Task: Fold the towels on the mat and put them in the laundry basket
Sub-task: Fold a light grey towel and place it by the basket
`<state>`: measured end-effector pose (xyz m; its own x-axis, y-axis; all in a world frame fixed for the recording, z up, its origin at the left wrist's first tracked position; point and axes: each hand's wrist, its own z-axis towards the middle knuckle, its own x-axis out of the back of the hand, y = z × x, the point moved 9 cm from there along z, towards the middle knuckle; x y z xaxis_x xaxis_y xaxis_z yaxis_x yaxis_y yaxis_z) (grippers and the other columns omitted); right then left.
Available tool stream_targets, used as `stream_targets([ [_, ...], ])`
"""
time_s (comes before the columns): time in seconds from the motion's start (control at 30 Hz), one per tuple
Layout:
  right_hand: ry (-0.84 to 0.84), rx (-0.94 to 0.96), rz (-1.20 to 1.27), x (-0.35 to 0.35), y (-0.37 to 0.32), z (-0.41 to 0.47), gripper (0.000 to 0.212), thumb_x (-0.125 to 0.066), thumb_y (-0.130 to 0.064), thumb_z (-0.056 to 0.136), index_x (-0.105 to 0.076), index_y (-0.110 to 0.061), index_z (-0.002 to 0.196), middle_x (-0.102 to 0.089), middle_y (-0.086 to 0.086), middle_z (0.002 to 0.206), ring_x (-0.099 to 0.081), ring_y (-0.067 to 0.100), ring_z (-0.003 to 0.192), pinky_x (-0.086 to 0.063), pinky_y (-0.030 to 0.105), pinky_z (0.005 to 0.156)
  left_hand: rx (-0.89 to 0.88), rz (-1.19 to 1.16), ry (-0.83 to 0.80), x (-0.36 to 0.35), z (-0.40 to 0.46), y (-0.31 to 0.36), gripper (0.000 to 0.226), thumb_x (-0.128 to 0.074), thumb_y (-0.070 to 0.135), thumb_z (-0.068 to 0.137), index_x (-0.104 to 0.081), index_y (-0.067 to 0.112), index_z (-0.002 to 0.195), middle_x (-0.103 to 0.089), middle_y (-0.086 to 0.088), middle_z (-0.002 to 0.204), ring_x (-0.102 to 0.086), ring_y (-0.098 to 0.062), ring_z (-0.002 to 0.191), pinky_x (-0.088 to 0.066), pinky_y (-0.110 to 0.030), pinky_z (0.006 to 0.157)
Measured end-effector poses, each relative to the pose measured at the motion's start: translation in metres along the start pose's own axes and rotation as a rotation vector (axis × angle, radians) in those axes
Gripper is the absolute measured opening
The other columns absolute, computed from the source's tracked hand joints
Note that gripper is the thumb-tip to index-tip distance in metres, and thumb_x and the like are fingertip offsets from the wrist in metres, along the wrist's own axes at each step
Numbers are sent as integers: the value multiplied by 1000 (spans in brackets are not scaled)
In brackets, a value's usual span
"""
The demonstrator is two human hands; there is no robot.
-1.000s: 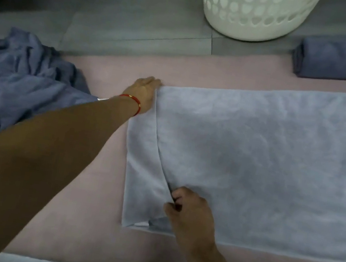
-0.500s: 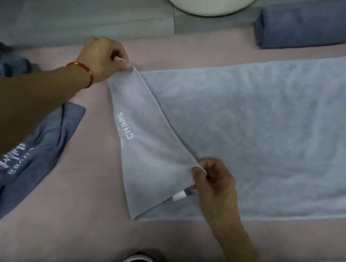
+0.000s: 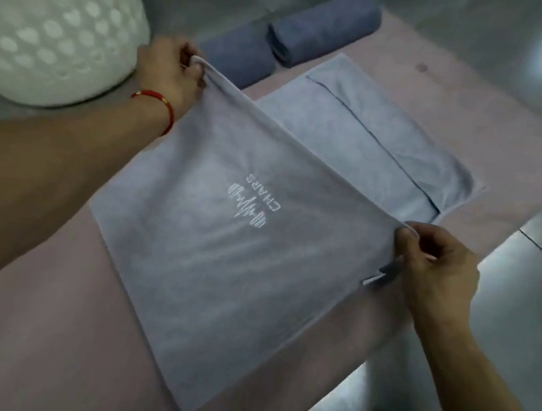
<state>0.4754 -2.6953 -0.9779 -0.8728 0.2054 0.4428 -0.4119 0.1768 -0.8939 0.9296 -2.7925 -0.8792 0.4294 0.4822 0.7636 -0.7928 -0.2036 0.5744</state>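
Left hand and right hand each pinch 1 corner of the towel's lifted end; its long axis runs far-right, toward the end still flat on the mat.

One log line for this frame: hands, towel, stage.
left hand: pinching towel corner | right hand: pinching other corner | towel: end lifted | stage: mid-fold

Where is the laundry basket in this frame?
The white laundry basket stands on the grey floor at the head view's upper left, beside the pink mat, just beyond the left hand and left of the two rolled dark towels.

Head view, looking steeply down
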Motion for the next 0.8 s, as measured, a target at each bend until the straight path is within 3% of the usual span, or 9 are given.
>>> stream_targets([
  [0.07, 111, -19, -59, 25, 11, 33, 12, -67, -30, 90, -76, -24, 96, -73, -10, 84, -68, 3, 78, -50, 17, 74, -36, -5, -2, -42, 25, 37, 23, -56, 19, 89, -72, 9, 102, -73, -11, 96, -65, -10, 80, -51, -23, 81],
  [0.13, 184, -23, -114, 42, 22, 66, 17, -66, -32, 88, -77, -25, 99, -74, -4, 98, -68, 16, 94, -48, 25, 86, -73, 36, -13, -79, 49, 69, 24, -54, 22, 87, -71, 11, 100, -73, -12, 98, -67, -26, 92, -51, -34, 87],
  [0.23, 191, 42, -198, 46, 27, 110, 16, -70, -24, 86, -79, -20, 98, -73, -1, 112, -65, 19, 107, -44, 23, 93, -100, 157, 7, -127, 81, 103, 24, -52, 21, 89, -70, 13, 102, -72, -13, 105, -63, -33, 103, -43, -36, 92],
  [0.33, 252, 41, -226, 46, 40, 139, 19, -67, -29, 85, -79, -22, 98, -73, -6, 116, -66, 22, 111, -48, 42, 102, -111, 256, 13, -171, 106, 126, 23, -52, 20, 93, -70, 12, 105, -71, -16, 111, -62, -36, 107, -43, -37, 93],
  [0.4, 334, 7, -203, 48, 50, 149, 24, -63, -35, 86, -77, -23, 101, -74, -7, 114, -66, 23, 108, -49, 51, 100, -134, 289, -11, -200, 121, 136, 24, -53, 17, 94, -71, 10, 107, -71, -17, 111, -63, -35, 108, -45, -38, 93],
  [0.5, 407, 23, -250, 46, 54, 154, 24, -60, -38, 89, -75, -23, 100, -74, -6, 105, -65, 27, 101, -49, 53, 94, -157, 331, -50, -235, 132, 142, 23, -51, 10, 92, -71, 5, 103, -70, -22, 109, -63, -37, 107, -47, -39, 91],
  [0.67, 434, 28, -271, 46, 54, 152, 15, -63, -32, 92, -74, -23, 98, -72, -2, 96, -64, 28, 95, -50, 55, 90, -160, 303, -207, -279, 140, 128, 20, -57, 16, 93, -73, 17, 105, -72, -18, 108, -65, -37, 105, -51, -39, 90],
  [0.8, 428, 23, -328, 45, 49, 152, 16, -61, -30, 95, -73, -24, 104, -69, 2, 101, -59, 30, 99, -45, 52, 92, -336, 319, -316, -293, 139, 127, 20, -58, 19, 91, -71, 20, 107, -71, -13, 108, -64, -36, 103, -53, -42, 88],
])
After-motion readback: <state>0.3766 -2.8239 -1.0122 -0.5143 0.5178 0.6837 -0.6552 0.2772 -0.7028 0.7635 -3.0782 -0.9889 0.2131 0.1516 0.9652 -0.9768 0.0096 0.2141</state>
